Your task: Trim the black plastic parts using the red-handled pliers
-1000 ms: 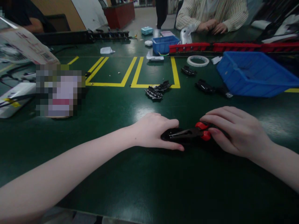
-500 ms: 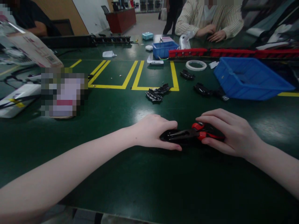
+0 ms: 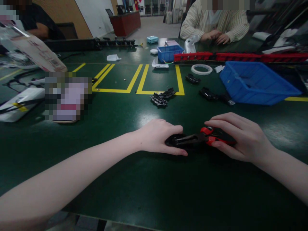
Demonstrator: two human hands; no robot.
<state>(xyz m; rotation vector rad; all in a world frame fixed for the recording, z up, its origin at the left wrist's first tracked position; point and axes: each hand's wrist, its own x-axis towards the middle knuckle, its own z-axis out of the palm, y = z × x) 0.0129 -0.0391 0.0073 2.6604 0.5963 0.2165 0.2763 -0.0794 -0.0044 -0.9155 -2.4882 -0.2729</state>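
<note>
Dark green table (image 3: 154, 189) fills the view, marked with yellow lines (image 3: 141, 78) farther off. Near its middle lies a black part (image 3: 179, 140), flat on the surface and long side running left to right. The left hand (image 3: 157, 136) covers its left end. Its grip is closed on the part, fingers curled over the top and thumb along the near edge, which looks meant to pin the piece down so it cannot slide. From the right, red-handled pliers (image 3: 207, 136) lie low and almost level, their dark nose resting on the part's right end. The right hand (image 3: 240, 138) wraps the handles, grip closed around them, fingers draped over the top and thumb underneath. Whether the nose bites anything I cannot tell.

Both forearms stretch forward low over the table, the left coming in long from the near left corner, the right shorter from the near right. The wrists are flat and the knuckles face up.

Farther out, loose parts (image 3: 161, 96) of the same black kind sit on a yellow line, with others (image 3: 208, 93) to their right, just beside a blue bin (image 3: 257, 83). Beyond are a tape roll (image 3: 201, 69), a small bin (image 3: 169, 53) and a red rail (image 3: 240, 56). At the far edge another person (image 3: 214, 22) sits, hands together on the table.
</note>
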